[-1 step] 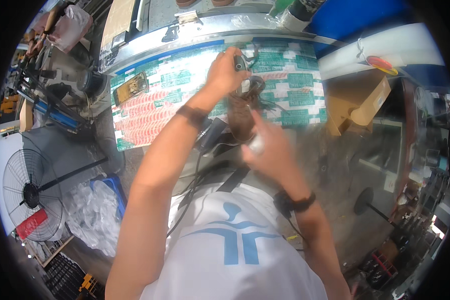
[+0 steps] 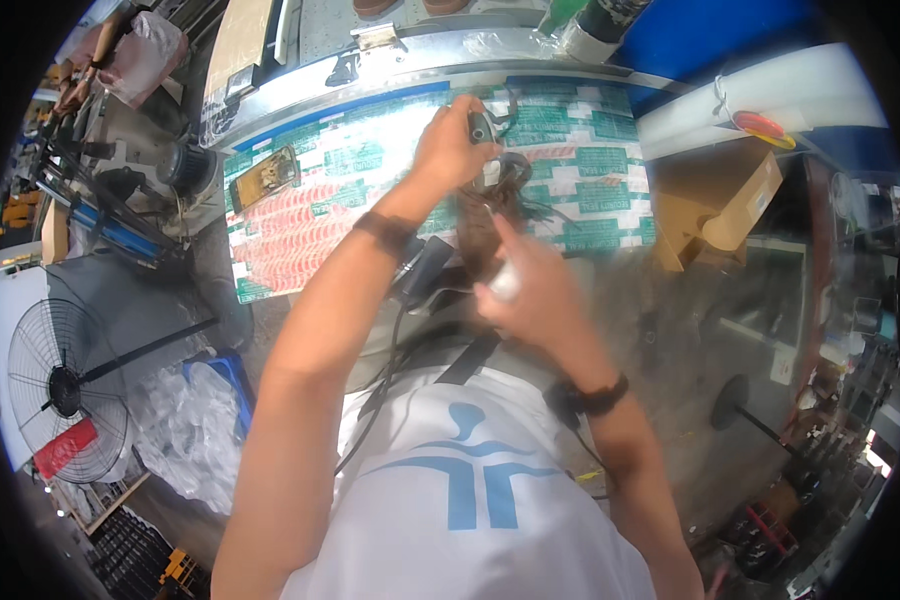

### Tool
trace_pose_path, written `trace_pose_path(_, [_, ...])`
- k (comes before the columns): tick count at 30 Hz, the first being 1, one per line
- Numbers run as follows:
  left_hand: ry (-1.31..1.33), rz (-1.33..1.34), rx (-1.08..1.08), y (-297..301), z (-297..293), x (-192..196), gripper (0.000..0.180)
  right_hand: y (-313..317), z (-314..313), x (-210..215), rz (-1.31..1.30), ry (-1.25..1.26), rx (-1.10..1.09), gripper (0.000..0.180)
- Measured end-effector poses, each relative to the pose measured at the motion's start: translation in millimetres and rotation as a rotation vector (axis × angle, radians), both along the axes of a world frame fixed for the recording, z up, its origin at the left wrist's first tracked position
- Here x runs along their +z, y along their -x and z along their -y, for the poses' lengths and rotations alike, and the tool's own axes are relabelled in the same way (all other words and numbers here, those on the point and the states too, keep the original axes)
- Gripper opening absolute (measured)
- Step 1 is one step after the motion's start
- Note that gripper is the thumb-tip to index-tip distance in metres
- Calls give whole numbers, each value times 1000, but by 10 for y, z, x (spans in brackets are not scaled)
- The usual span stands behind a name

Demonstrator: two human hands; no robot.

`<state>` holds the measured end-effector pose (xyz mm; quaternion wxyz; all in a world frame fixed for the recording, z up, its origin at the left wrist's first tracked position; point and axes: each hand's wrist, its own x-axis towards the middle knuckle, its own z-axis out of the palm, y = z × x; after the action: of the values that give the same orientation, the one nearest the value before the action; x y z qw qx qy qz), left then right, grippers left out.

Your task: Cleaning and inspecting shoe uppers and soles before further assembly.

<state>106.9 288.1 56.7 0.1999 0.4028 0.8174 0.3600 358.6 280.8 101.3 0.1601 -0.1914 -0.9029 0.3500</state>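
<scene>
A brown lace-up shoe point(image 2: 478, 225) lies on the table with its toe toward me and loose dark laces spreading to its right. My left hand point(image 2: 450, 150) is closed around the far end of the shoe, by its dark collar. Close over the toe, my right hand point(image 2: 535, 295) has its index finger stretched toward the laces. The other fingers curl around a small white object point(image 2: 506, 283), blurred and partly hidden, so its kind is unclear. Whether the fingertip touches the shoe I cannot tell.
Green and white printed tape covers the table point(image 2: 360, 160). A phone point(image 2: 265, 180) lies at its left. An open cardboard box point(image 2: 685, 220) stands at the right, and a metal conveyor edge point(image 2: 420, 65) runs behind. A floor fan point(image 2: 65, 390) and a plastic-lined blue bin point(image 2: 185, 425) are at left.
My right hand has shifted slightly left and toward me, its index finger still pointing at the shoe. The left hand stays in place on the shoe.
</scene>
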Motion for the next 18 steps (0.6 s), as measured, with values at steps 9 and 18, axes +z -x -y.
trace_pose_path(9, [93, 62, -72, 57, 70, 78, 68, 301, -47, -258, 50, -133, 65, 90])
trace_pose_path(18, [76, 30, -56, 34, 54, 114, 66, 399, 102, -103, 95, 150, -30, 86])
